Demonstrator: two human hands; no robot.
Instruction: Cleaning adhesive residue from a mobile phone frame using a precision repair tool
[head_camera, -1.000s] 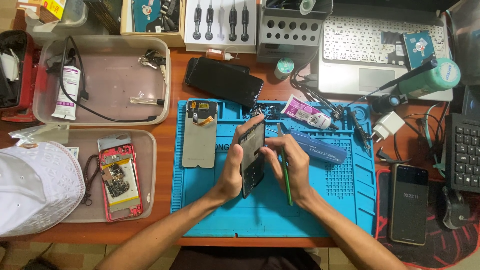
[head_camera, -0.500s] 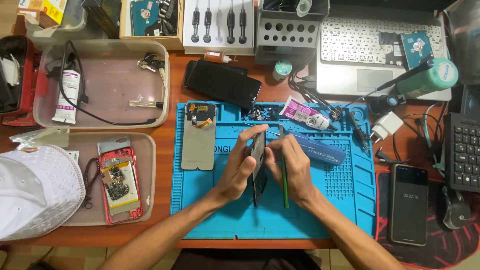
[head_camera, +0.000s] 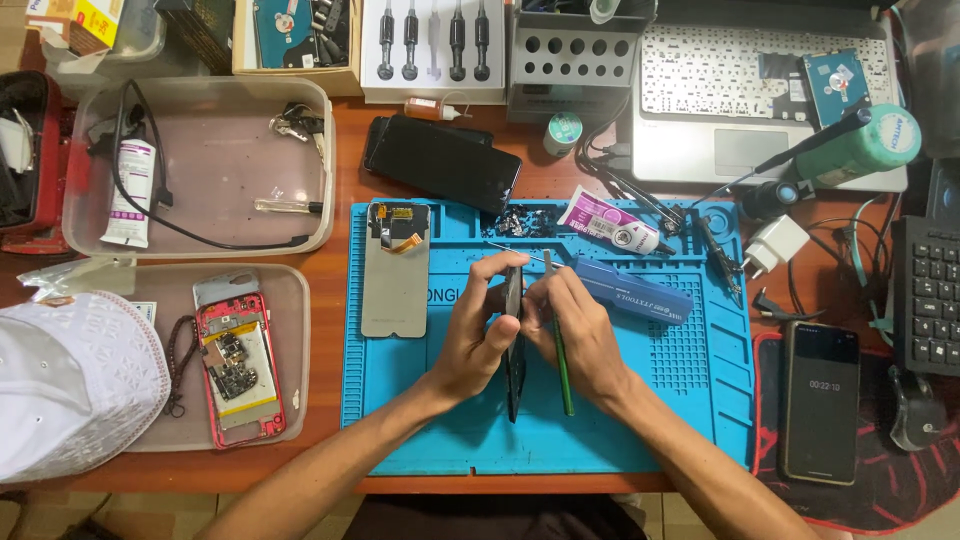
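The left hand (head_camera: 478, 335) is pinching a dark phone frame (head_camera: 514, 345) on edge over the blue mat (head_camera: 680, 400), exposing its side; the right hand (head_camera: 575, 335), just beside it, is gripping a green tool (head_camera: 562, 365).

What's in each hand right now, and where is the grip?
Both hands, left hand and right hand, pinch the upper end of a phone stood on edge; the right also holds a green tool.

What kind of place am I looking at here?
Most likely a phone repair bench. Both hands work on a phone held on edge over a blue repair mat, an opened red phone lies in a tray, and a screwdriver set sits behind.
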